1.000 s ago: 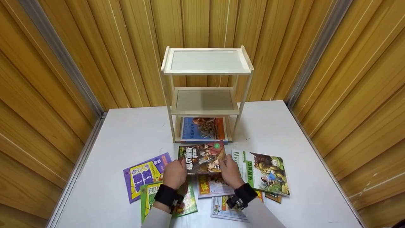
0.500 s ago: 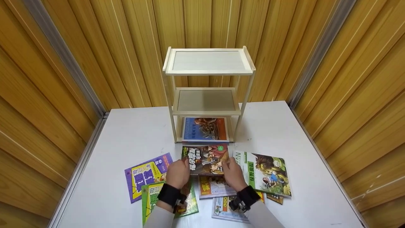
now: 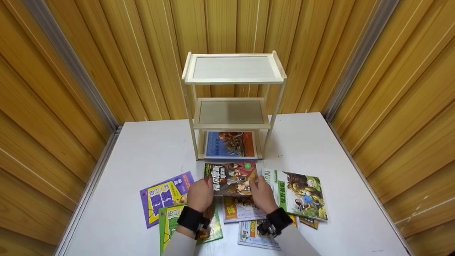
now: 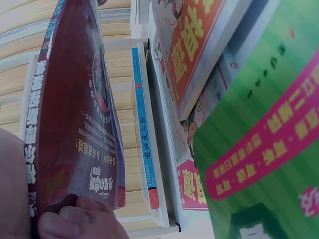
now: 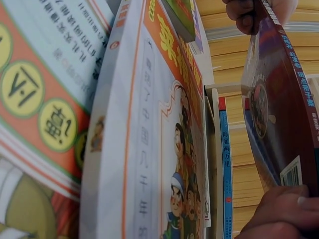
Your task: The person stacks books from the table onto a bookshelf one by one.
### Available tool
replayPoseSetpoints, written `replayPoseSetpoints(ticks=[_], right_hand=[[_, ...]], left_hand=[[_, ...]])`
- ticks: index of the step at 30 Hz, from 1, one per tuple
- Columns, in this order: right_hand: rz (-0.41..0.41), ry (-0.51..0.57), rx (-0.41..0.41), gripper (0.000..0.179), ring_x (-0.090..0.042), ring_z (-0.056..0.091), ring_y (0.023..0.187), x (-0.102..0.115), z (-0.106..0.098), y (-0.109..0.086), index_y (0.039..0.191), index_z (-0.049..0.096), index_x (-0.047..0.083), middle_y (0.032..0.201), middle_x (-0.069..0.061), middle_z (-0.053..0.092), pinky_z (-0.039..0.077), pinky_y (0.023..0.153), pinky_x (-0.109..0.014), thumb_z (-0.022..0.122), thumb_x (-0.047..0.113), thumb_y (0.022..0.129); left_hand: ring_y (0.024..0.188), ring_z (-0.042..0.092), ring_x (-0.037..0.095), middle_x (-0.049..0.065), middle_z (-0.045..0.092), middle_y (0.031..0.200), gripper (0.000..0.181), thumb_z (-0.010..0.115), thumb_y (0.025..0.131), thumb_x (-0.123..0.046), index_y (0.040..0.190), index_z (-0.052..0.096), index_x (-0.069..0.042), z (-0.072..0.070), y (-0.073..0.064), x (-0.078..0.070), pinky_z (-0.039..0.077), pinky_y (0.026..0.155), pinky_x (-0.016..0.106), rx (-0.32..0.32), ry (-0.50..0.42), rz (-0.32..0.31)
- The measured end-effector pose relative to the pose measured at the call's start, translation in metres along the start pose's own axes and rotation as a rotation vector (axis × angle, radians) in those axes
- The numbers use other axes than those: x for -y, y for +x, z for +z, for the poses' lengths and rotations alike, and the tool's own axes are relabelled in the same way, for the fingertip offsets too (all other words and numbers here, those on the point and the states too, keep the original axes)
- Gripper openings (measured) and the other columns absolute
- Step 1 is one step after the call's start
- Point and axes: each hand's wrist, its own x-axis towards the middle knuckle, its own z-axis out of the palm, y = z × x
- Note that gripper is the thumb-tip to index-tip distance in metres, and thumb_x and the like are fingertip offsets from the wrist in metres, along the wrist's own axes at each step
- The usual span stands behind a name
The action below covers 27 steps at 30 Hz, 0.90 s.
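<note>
Both hands hold a dark brown book (image 3: 233,179) with an illustrated cover, close in front of the shelf rack. My left hand (image 3: 199,195) grips its left edge; in the left wrist view, curled fingers (image 4: 82,219) lie under its dark red back cover. My right hand (image 3: 263,195) grips the right edge, thumb on the cover, and in the right wrist view its fingers (image 5: 284,214) sit near the barcode. A blue book (image 3: 229,145) with an octopus-like picture lies on the bottom tier of the pale wooden rack (image 3: 233,126), just behind the held book.
Purple (image 3: 153,202) and green (image 3: 167,224) books overlap at the left. Two white-edged comic-style books lie under the arms, the upper one (image 3: 240,209) partly beneath the held book. A white book with a lion (image 3: 302,195) lies at the right over another brown book (image 3: 309,223).
The held book comes slightly down and toward the person from one second ago, partly uncovering the gap before the blue book. In the last half second it barely moves.
</note>
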Motion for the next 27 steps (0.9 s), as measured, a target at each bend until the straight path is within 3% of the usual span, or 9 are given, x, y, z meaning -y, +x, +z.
replayPoseSetpoints(ticks=[9,17,22,27], right_hand=[[-0.010,-0.021,0.015,0.022,-0.015,0.038,0.057,0.001,0.001,0.006,0.110,0.050,0.004,0.073,0.000,0.045,0.032,0.061,-0.031,0.048,0.026,0.114],[-0.053,-0.109,0.007,0.023,-0.016,0.041,0.059,0.009,-0.006,0.021,0.112,0.054,0.003,0.076,-0.003,0.051,0.035,0.061,-0.033,0.049,0.025,0.113],[-0.037,-0.132,0.007,0.026,-0.016,0.050,0.061,0.012,-0.007,0.032,0.116,0.055,0.002,0.083,-0.007,0.062,0.039,0.060,-0.032,0.050,0.028,0.112],[0.000,-0.127,-0.027,0.034,-0.017,0.056,0.067,0.013,-0.005,0.047,0.126,0.055,0.000,0.095,-0.011,0.068,0.041,0.063,-0.033,0.051,0.030,0.112]], left_hand=[[0.066,0.068,0.037,0.017,0.068,0.070,0.050,0.053,0.111,-0.026,0.065,0.061,-0.007,0.000,0.001,0.001,0.056,0.067,0.052,0.039,-0.025,-0.079],[0.069,0.070,0.043,0.021,0.068,0.072,0.047,0.054,0.110,-0.022,0.071,0.067,0.001,0.003,0.014,-0.003,0.056,0.068,0.057,-0.022,-0.033,-0.047],[0.070,0.069,0.043,0.021,0.068,0.072,0.049,0.053,0.110,-0.024,0.071,0.068,0.002,0.006,0.022,-0.003,0.056,0.068,0.056,-0.021,-0.008,-0.048],[0.070,0.068,0.043,0.021,0.068,0.072,0.050,0.052,0.111,-0.023,0.070,0.068,0.002,0.006,0.037,-0.002,0.056,0.070,0.055,-0.029,0.025,-0.005]])
